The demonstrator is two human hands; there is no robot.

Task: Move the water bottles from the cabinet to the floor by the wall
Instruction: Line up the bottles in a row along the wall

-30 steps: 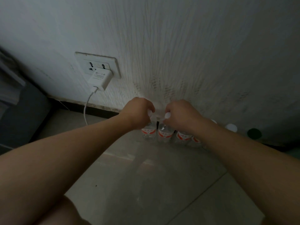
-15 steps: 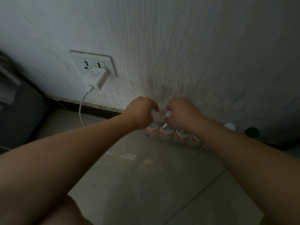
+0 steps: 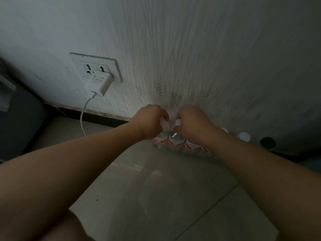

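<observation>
At the foot of the wall, both hands meet over a row of bottles that stands on the floor close against it. The left hand has its fingers curled round the top of the end bottle, and a bit of white cap peeks out past the knuckles. Just right of that grip, the right hand pinches the top of the next bottle in the same curled way. The two fists are near each other but apart.

Both gripped bottles are clear, upright, with red-and-white labels, and they stand side by side, touching or nearly so. Whether their bases rest on the floor or hang just above it I cannot tell.

Right of the right hand's grip the row runs on under the forearm. Two more labelled bottles show below the wrist, then beyond the arm come a far cap, white, and a green cap, dark.

Well left of the left hand's grip and higher on the wall sits a socket with a white charger plugged in. Its cable hangs down past the dark skirting. Further left stands dark furniture, too dim to make out. A bare knee shows at the bottom edge, below the left forearm.
</observation>
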